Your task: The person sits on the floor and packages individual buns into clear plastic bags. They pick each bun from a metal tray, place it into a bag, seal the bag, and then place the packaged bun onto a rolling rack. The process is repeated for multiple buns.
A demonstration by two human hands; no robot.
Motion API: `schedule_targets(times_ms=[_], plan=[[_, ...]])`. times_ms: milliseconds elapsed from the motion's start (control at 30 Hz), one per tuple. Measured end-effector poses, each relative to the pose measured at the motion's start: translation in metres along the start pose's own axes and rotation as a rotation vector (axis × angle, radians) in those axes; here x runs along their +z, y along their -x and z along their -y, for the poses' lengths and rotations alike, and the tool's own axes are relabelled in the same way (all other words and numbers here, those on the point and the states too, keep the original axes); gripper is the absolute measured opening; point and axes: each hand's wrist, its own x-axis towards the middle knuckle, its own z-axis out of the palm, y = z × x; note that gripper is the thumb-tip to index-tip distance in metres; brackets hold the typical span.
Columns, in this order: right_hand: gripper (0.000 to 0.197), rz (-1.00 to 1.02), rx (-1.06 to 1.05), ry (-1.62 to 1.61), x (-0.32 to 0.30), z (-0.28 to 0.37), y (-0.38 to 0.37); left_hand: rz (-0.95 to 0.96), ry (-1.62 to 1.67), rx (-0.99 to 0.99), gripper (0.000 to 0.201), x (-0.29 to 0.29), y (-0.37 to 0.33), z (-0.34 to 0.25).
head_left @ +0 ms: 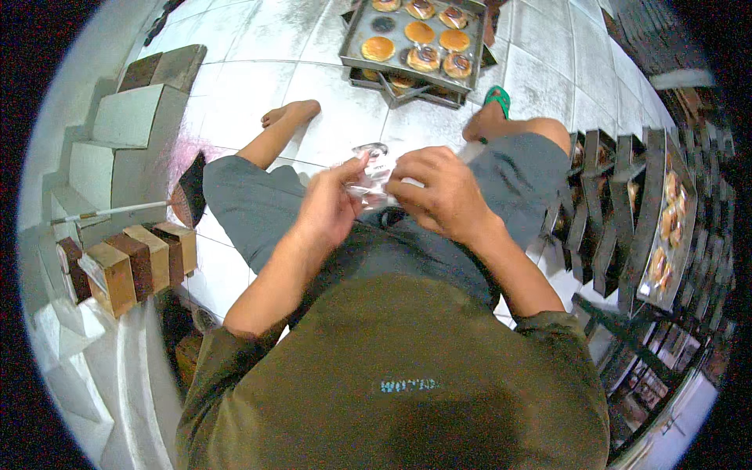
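Observation:
In front of my lap is a small clear plastic bag [371, 174] with dark print on it, crumpled and shiny. My left hand [335, 197] grips its left side, thumb on top. The curled fingers of my right hand [442, 192] pinch the bag's right edge. Whether anything lies inside the bag is hard to make out. Beyond my feet, a metal tray [354, 45] carries several round golden buns [379, 48]; some of them are wrapped in clear printed bags [424, 57].
Under that tray sits another tray [439, 97] set at an angle. On the right stand stacked metal trays [603, 211], one with wrapped buns [670, 223]. At left are white steps [117, 117], brown and tan boxes [141, 262] and a dark woven fan-like thing [189, 190] with a stick.

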Motion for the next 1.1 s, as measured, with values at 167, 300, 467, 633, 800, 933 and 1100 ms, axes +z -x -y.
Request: schedule_targets(times_ms=[167,300,467,633,800,933,1100], plan=[[0.021,-0.134,0.43,-0.329,0.016,-0.086,-0.056,-0.168,-0.293,0.361,0.016,-0.084,-0.1,-0.039],[0.023,-0.1,1.242,-0.994,0.077,-0.241,-0.103,-0.313,-0.217,0.169,0.018,-0.137,-0.166,-0.05],[0.024,-0.345,1.548,-1.175,0.181,-0.395,-0.131,-0.145,-0.153,0.166,0.028,-0.152,-0.204,-0.038],[0.03,-0.089,1.628,-0.935,0.259,-0.462,-0.16,-0.049,-0.371,0.167,0.024,-0.168,-0.215,-0.035],[0.035,0.209,1.488,-0.677,0.268,-0.442,-0.201,-0.077,-0.388,0.167,0.023,-0.164,-0.216,-0.037],[0.054,0.106,1.195,-0.863,0.213,-0.355,-0.22,-0.132,-0.093,0.065,0.031,-0.152,-0.214,-0.046],[0.06,0.282,1.155,-1.187,0.105,-0.168,-0.138,-0.314,-0.043,-0.073,0.048,-0.148,-0.201,-0.047]])
